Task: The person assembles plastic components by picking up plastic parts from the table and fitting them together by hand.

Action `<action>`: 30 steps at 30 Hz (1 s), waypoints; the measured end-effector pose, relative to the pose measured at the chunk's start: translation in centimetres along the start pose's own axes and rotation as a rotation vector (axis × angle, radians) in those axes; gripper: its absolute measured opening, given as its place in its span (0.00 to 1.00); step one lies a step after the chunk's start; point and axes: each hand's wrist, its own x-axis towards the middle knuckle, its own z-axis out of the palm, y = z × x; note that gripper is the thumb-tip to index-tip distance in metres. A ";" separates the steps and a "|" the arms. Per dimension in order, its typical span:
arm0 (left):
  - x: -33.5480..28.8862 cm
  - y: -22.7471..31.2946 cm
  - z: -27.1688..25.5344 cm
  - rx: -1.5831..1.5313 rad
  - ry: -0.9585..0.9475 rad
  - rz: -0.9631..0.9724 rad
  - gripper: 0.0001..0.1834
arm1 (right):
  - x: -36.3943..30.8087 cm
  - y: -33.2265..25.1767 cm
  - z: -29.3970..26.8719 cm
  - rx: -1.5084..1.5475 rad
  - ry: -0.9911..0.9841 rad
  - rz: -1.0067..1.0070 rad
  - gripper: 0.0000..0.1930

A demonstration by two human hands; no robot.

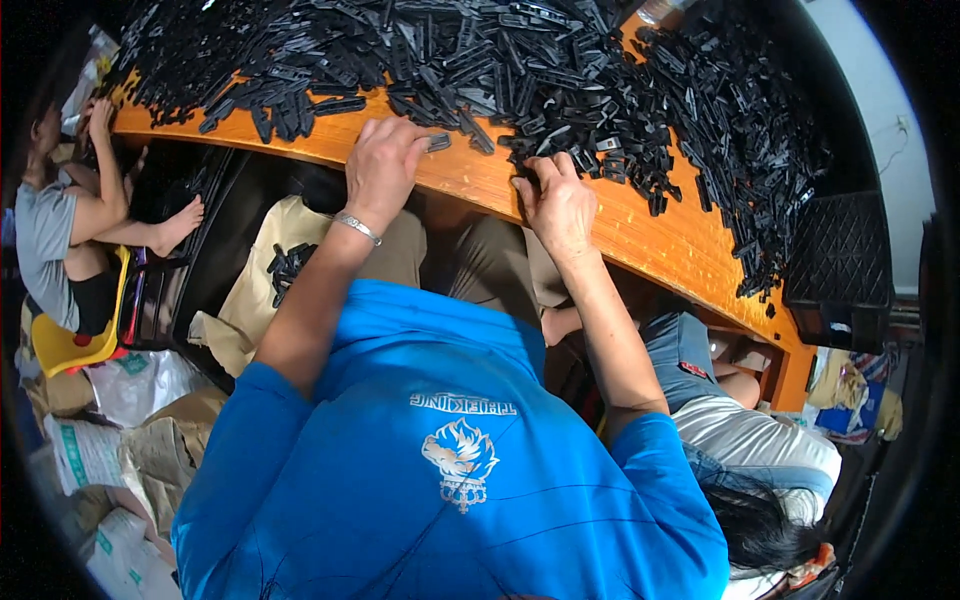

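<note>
My left hand (385,165) is at the table's near edge, its thumb and fingers closed on a dark grey oblong plastic piece (438,143) that sticks out to the right. Just beyond it, a similar long dark piece (476,132) lies on the orange-brown wooden table (465,180). My right hand (560,205) is at the near side of a pile of small black plastic parts (590,135). Its fingers are curled together at the tips, and whatever is between them is too small or hidden to name. A metal bracelet (358,229) circles my left wrist.
Long black plastic pieces (450,60) heap across the far table. More small parts (740,150) spread to the right, beside a black crate (840,250). An open brown paper sack (262,250) with black pieces stands at my left. One person sits left, another close at right.
</note>
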 end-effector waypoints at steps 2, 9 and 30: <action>0.0 -0.1 -0.3 0.002 0.007 -0.017 0.07 | 0.4 -0.3 0.2 -0.041 -0.044 0.057 0.11; -0.5 -0.2 -1.7 -0.031 -0.035 -0.024 0.09 | 1.0 0.0 0.7 -0.058 -0.079 0.101 0.09; -0.5 -1.1 -3.5 -0.032 -0.146 0.004 0.14 | 3.2 0.5 2.6 0.291 0.139 0.193 0.21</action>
